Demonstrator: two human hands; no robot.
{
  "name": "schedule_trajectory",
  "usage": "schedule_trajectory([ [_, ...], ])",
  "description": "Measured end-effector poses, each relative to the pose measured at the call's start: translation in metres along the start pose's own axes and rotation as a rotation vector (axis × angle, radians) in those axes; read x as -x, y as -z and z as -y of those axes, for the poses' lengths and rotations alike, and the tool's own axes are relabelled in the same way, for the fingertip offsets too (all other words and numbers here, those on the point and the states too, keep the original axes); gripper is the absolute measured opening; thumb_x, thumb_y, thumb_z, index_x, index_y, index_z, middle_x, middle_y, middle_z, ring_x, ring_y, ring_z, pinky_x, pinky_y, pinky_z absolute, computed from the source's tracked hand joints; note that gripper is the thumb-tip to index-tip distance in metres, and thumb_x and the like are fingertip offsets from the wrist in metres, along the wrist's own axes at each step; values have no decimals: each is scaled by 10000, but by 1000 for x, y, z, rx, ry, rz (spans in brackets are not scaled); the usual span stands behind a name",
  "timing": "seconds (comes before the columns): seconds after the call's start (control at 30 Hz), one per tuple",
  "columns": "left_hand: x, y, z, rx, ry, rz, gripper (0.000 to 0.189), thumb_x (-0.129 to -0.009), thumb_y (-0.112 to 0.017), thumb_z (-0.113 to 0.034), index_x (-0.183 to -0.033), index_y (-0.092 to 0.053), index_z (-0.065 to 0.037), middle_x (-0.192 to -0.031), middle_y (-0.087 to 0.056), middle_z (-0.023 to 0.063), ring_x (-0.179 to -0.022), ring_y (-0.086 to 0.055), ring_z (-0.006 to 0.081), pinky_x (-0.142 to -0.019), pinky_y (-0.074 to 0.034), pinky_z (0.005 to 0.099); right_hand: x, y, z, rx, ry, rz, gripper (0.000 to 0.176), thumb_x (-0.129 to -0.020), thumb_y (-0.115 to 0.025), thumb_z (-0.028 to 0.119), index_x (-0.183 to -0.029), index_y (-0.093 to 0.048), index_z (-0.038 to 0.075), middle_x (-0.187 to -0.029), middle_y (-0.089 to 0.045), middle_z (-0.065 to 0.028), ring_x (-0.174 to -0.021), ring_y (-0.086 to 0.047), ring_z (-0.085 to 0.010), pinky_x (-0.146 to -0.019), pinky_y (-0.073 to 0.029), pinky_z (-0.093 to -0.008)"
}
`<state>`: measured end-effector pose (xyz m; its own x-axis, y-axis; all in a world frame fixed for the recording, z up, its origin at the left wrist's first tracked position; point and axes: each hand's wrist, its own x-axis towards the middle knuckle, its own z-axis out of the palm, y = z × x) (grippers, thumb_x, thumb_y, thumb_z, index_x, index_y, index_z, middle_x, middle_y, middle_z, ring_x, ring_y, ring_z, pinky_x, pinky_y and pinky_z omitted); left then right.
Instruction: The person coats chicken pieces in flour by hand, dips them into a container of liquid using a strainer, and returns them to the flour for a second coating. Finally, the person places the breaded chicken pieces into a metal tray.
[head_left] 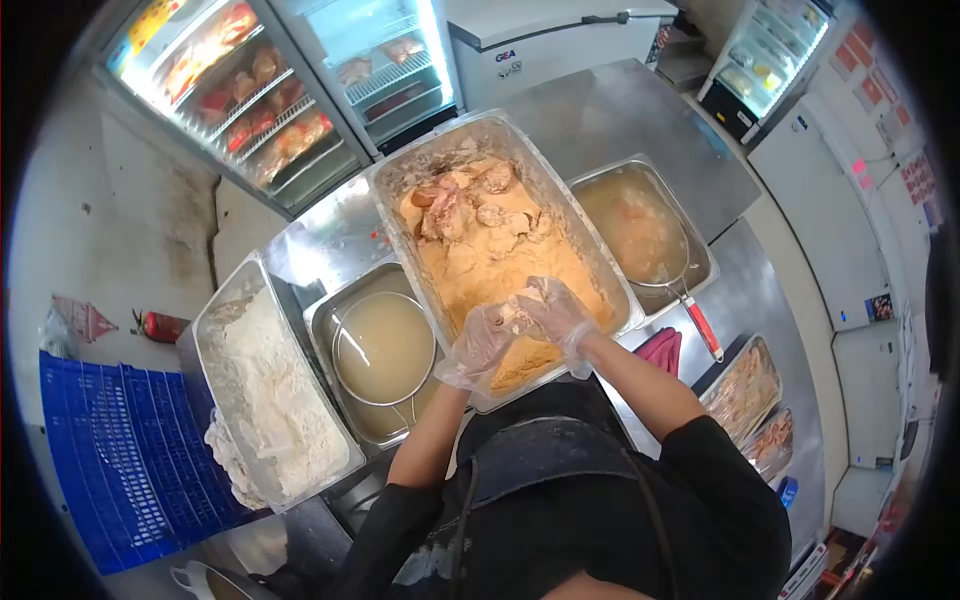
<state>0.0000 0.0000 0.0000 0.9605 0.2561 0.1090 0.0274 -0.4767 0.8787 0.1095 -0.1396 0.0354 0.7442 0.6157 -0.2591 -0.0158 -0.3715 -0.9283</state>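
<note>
Near the centre, our gloved left hand (481, 344) curls its fingers around a floury piece (517, 312), over the big middle tray (574, 216); just right, our gloved right hand (556, 318) closes its fingers on it too

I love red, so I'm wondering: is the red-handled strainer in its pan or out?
In. The strainer has its round end in cloudy liquid, and its red handle pokes out past the pan's rim.

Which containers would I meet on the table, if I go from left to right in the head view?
Tub of white powder → pan of pale liquid → tub of orange breading → pan of cloudy brownish liquid → two shallow trays of food.
</note>
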Motion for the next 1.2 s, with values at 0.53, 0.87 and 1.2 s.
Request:
schedule_trajectory([
  [0.53,49,1,-50,-564,161,-314,183,-744,-588,-207,-725,-670,-45,-662,-645,180,-681,-665,321,-595,-518,439,14,-42,18,721,321,30,258,-846,-618,257,-895,-566,9,-840,-621,-178,-743,-613,-280,-618,-480,-389],
  [0.87,29,-34,4,-591,-316,-804,164,-712,-589,-231,-644,-632,-88,-619,-620,129,-598,-630,290,-529,-485,393,-20,-11,-27,544,396,140,432,-908,-548,370,-854,-531,-58,-709,-606,-176,-558,-555,-213,-486,-437,-335],
  [1.2,24,-55,9,-311,-93,-676,159,-681,-618,-200,-606,-617,-60,-628,-618,162,-635,-641,304,-549,-506,409,4,1,-29,649,318,93,425,-885,-570,373,-826,-523,-45,-709,-589,-191,-610,-564,-269,-528,-441,-376],
])
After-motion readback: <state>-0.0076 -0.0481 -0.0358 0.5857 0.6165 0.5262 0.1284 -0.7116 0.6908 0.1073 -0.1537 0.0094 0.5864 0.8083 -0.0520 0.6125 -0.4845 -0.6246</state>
